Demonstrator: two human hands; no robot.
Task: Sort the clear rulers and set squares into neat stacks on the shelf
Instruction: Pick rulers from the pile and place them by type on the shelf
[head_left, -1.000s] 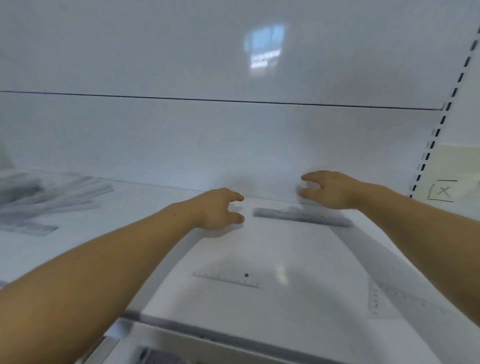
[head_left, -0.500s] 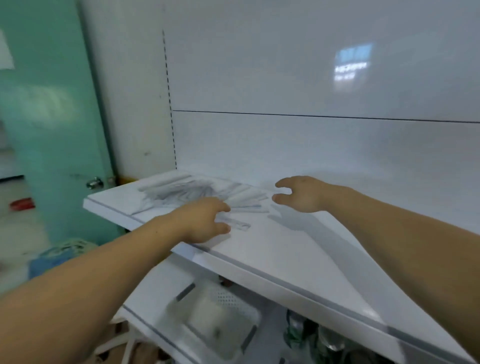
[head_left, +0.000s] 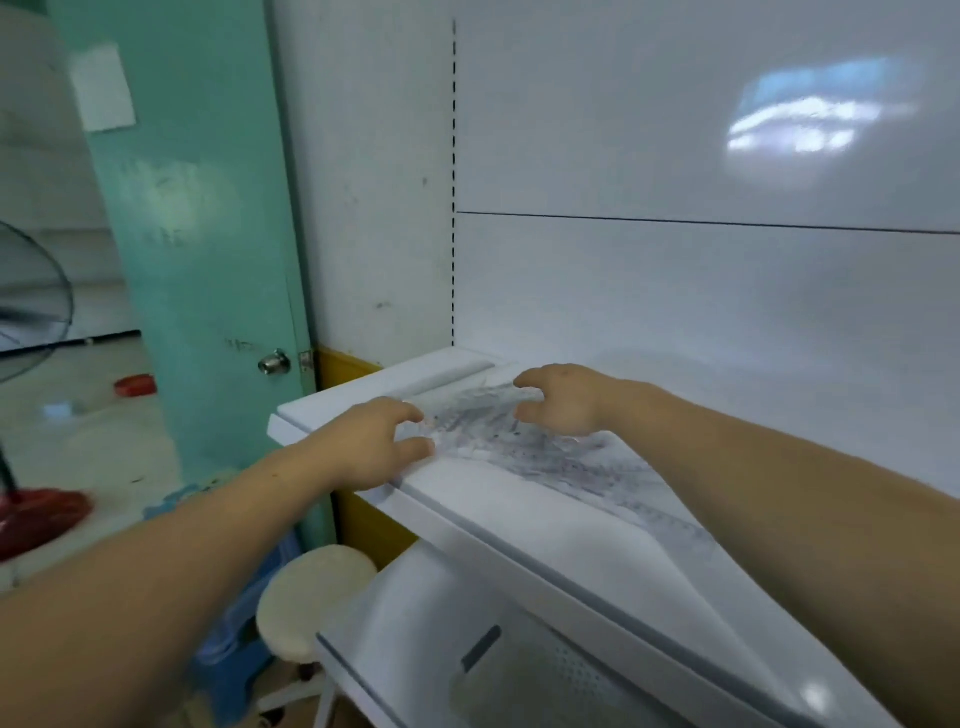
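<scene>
Reaching over the messy pile of clear rulers (head_left: 498, 431) at the shelf's (head_left: 519, 525) left end. My left hand (head_left: 374, 441) and right hand (head_left: 563, 402) are both loose and holding nothing. I'd bracket both sides and squeeze inward gently, since slick plastic probably skates.

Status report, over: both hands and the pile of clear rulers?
Left hand open, right hand open, both at pile of clear rulers; contact unclear. Pile scattered, unsorted, on shelf. Nothing in the way.
</scene>
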